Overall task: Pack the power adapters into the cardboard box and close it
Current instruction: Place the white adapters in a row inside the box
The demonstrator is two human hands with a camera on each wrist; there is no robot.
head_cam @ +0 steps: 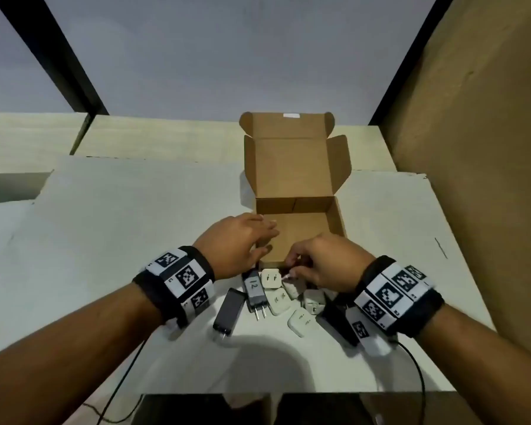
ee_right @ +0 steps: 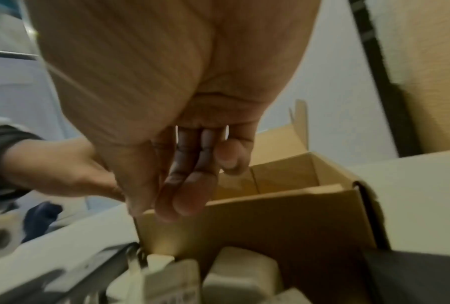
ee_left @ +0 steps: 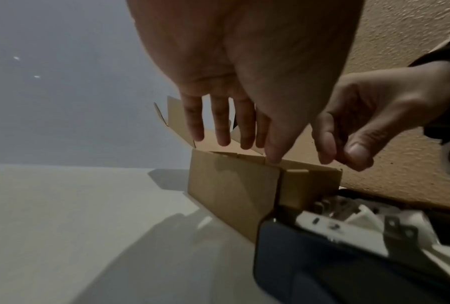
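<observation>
An open, empty cardboard box [head_cam: 295, 205] stands mid-table with its lid [head_cam: 290, 167] tilted up behind. Several adapters lie in a cluster just in front of it: white ones [head_cam: 271, 278] [head_cam: 301, 321], a grey one marked 12 [head_cam: 253, 289] and a black one [head_cam: 229, 309]. My left hand [head_cam: 262, 237] hovers over the box's near left corner, fingers straight, thumb touching the rim [ee_left: 273, 162]. My right hand [head_cam: 301, 265] reaches down over the white adapters beside the box front [ee_right: 283, 222], fingers [ee_right: 187, 195] loosely together, holding nothing that I can see.
The white table [head_cam: 120, 240] extends left of the box. A tan board wall [head_cam: 472, 179] rises close on the right. Another black adapter [head_cam: 337, 320] lies partly under my right wrist. Cables [head_cam: 417, 378] trail off the table's front edge.
</observation>
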